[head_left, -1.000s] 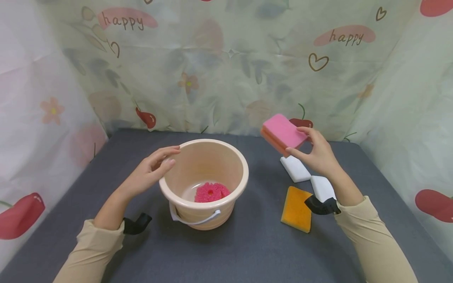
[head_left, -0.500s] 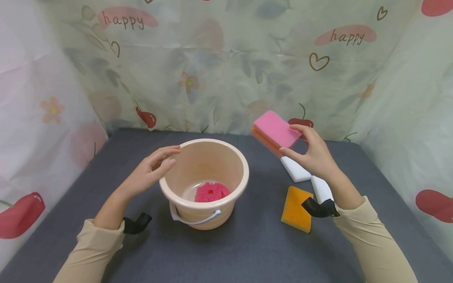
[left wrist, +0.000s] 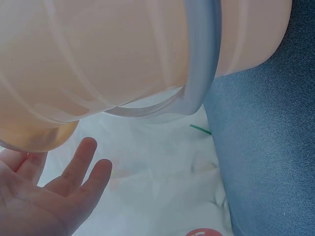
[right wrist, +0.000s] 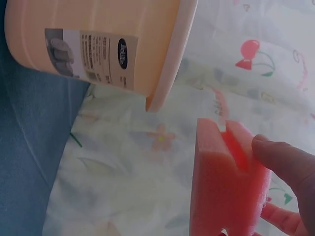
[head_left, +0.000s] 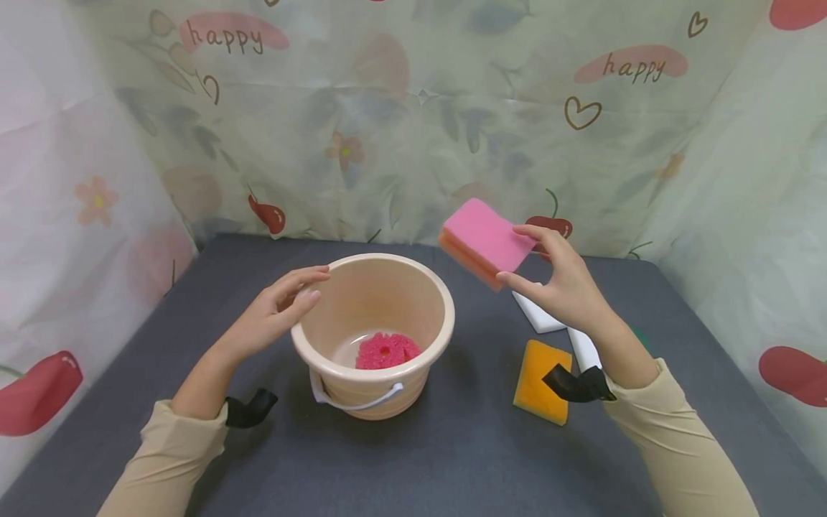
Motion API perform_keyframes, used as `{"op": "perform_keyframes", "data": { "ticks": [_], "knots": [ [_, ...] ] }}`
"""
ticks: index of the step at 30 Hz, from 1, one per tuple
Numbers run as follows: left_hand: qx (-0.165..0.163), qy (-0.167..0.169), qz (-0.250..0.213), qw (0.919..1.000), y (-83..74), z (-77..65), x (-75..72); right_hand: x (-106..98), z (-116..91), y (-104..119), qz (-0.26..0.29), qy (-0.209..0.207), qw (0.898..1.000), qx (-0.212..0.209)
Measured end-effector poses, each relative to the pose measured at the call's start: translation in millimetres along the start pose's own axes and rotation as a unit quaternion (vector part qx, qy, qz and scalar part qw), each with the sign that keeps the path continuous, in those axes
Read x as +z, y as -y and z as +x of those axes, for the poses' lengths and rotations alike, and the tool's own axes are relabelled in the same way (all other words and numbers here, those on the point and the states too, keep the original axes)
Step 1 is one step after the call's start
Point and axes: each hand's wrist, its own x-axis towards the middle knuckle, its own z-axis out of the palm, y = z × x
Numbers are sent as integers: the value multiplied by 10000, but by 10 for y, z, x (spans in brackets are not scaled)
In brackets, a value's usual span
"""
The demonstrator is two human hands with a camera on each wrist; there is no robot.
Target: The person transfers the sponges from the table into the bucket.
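My right hand (head_left: pixel 561 281) pinches a pink sponge (head_left: pixel 489 237) between thumb and fingers, up in the air right of the bucket. In the right wrist view the sponge (right wrist: pixel 216 187) shows a groove along its side. A cream bucket (head_left: pixel 371 391) with a pale handle (head_left: pixel 362 402) stands on the table. Inside it, at the bottom, lies a bright pink-red textured sponge (head_left: pixel 385 352). My left hand (head_left: pixel 274 309) is at the bucket's left rim, fingers relaxed and slightly bent, fingertips right at the edge. In the left wrist view that hand (left wrist: pixel 59 191) has spread fingers, some partly behind the rim.
Right of the bucket, an orange sponge (head_left: pixel 541 380) lies on the dark table (head_left: pixel 446 459). Two white sponge blocks (head_left: pixel 538 314) are beyond it, partly under my right arm. A bit of green (head_left: pixel 641 337) shows beside that forearm. Printed curtains (head_left: pixel 420 143) enclose the back and sides.
My right hand has carried the pink sponge leftward and slightly up, closer to the bucket. A bit of green has come into sight beside the right forearm. The left hand and the bucket have stayed put.
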Motion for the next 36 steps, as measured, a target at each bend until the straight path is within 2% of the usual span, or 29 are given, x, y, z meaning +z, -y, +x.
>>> {"op": "perform_keyframes", "data": {
  "ticks": [12, 23, 36],
  "knots": [
    [21, -3, 14, 10000, 0, 2, 1, 93, -6, 151, 62, 135, 9993, -347],
    [69, -1, -25, 10000, 2, 2, 1, 219, -29, 287, 358, 370, 9969, -588],
    [-13, -54, 121, 9999, -1, 3, -1, 401, -25, 415, 564, 616, 9939, -724]
  ]
}}
